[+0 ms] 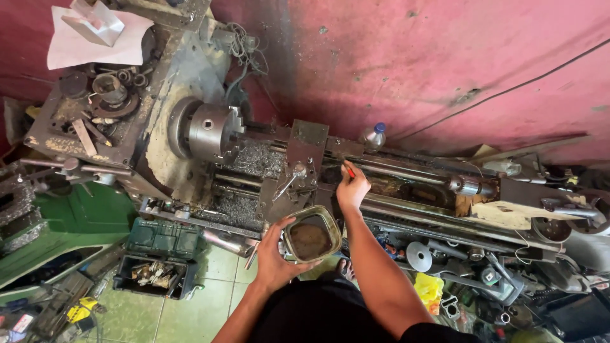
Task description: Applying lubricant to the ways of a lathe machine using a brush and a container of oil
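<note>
Over the bed of an old metal lathe (381,190), the right hand (351,188) is closed in a pinch on a small red-handled tool (349,170), perhaps a brush, its tip pressed against the machine's slideway just beside the carriage (298,171). The left hand (274,257) wraps around the side of a squarish metal tin (311,234), thumb hooked over its rim, holding it level in front of the body; the tin holds a dark brown liquid that looks like oil. Judging from this, the step in hand is dabbing liquid from the tin onto the lathe's ways, and the next move would call for bringing the tool back to the tin without tilting it. To the left of the carriage sits the three-jaw chuck (210,130), with metal chips (257,159) piled on the bed below it. The headstock top carries loose rings, fittings and a white sheet of paper (95,44). A plastic bottle with a blue cap (373,135) stands behind the bed against a worn pink wall (445,57). On the green tiled floor (140,311) lie a green toolbox (164,238) and an open tray of small parts, and clutter of scrap metal fills the right side.
</note>
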